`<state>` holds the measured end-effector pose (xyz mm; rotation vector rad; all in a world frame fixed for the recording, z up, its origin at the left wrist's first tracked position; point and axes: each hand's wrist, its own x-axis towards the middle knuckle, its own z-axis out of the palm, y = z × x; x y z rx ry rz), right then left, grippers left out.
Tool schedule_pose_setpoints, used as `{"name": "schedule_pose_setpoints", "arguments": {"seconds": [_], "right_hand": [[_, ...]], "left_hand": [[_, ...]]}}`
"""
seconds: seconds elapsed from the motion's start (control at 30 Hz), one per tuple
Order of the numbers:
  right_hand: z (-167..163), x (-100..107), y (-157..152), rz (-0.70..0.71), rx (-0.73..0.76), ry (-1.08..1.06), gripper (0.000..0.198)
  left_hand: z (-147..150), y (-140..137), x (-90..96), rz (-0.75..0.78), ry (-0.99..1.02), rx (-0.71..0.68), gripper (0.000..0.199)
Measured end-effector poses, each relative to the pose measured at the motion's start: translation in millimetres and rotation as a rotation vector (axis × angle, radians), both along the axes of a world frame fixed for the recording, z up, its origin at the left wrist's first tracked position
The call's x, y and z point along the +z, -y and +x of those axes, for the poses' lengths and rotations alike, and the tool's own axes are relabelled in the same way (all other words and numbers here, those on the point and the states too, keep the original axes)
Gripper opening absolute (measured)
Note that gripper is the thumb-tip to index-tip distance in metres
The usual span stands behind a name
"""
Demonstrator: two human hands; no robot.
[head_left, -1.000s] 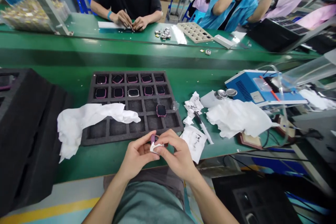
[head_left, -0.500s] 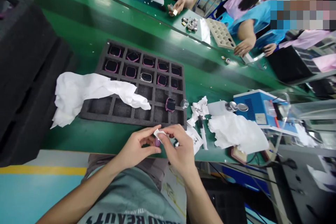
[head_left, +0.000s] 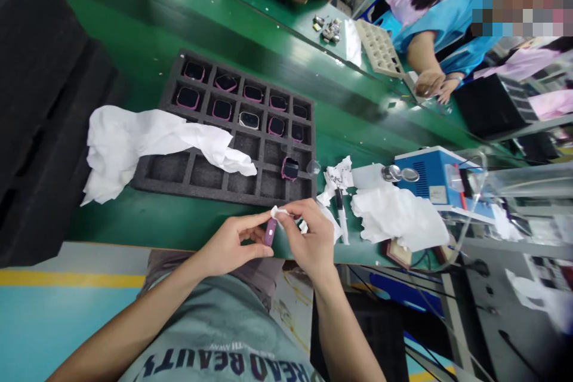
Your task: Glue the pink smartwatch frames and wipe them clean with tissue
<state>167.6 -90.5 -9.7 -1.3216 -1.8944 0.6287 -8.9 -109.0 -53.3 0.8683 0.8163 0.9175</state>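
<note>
Between the fingers and thumb of my left hand (head_left: 237,245) is a purple watch case (head_left: 270,231), held edge-up so that its side shows. My right hand (head_left: 311,239) pinches a small piece of white wipe (head_left: 280,211) against the top end of the case. Just beyond my hands lies a black foam tray (head_left: 210,194) with square compartments. Several watch cases with dark screens, mostly purple-rimmed, sit in its far rows. One purple watch (head_left: 290,168) rests tilted across a divider near the tray's right side. A long crumpled white cloth (head_left: 156,134) drapes over the tray's left part.
Stacked black foam trays (head_left: 36,119) stand at the left. To the right are a marker pen (head_left: 341,218), crumpled white cloth (head_left: 398,218), a bottle with a metal top (head_left: 369,176) and a blue machine (head_left: 441,182). Two co-workers' hands are busy across the green bench (head_left: 134,71).
The watch case now shows more of its side, and the wipe has shifted at its top end. Across the bench, a co-worker's hands have come together.
</note>
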Motion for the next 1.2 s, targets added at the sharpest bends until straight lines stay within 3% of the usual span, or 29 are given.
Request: {"name": "schedule_pose_setpoints", "arguments": {"seconds": [0.1,0.23,0.3,0.33,0.47,0.6,0.73,0.83,0.93,1.0,1.07,1.13,1.2], "right_hand": [[33,2,-16,0.025,-0.194,0.023,0.008],[113,21,-64,0.264,-0.69,0.068,0.026],[152,31,-94,0.226,-0.831,0.203,0.03],[167,33,-108,0.142,-0.853,0.287,0.03],[195,29,-143,0.07,-0.881,0.362,0.029],[199,21,-146,0.022,-0.873,0.403,0.028],[205,26,-142,-0.003,-0.887,0.398,0.022],[194,34,-130,0.034,-0.898,0.289,0.014],[148,35,-88,0.038,-0.818,0.195,0.017],[100,28,-46,-0.015,-0.672,0.124,0.019],[49,16,-5,-0.102,-0.387,-0.069,0.015],[7,3,22,-0.152,-0.282,-0.169,0.013],[-20,-7,32,-0.177,-0.269,-0.196,0.011]], "left_hand": [[0,0,0.2,0.015,-0.038,0.033,0.066],[-1,-3,-1.8,0.092,-0.084,0.108,0.056],[-1,-5,-2.1,0.115,-0.105,0.106,0.048],[0,-6,-1.8,0.119,-0.112,0.102,0.045],[0,-7,1.3,0.104,-0.128,0.112,0.046],[1,-8,4.5,0.07,-0.132,0.134,0.047],[4,-6,5.8,0.028,-0.131,0.142,0.05],[5,-5,5.1,0.008,-0.126,0.145,0.05],[6,-4,4.3,0.003,-0.124,0.154,0.051],[8,-3,3.7,0.002,-0.134,0.176,0.052],[10,-2,2.4,0.004,-0.151,0.208,0.052],[13,0,-0.1,0.026,-0.174,0.238,0.049],[15,2,-3.7,0.071,-0.21,0.263,0.046]]}}
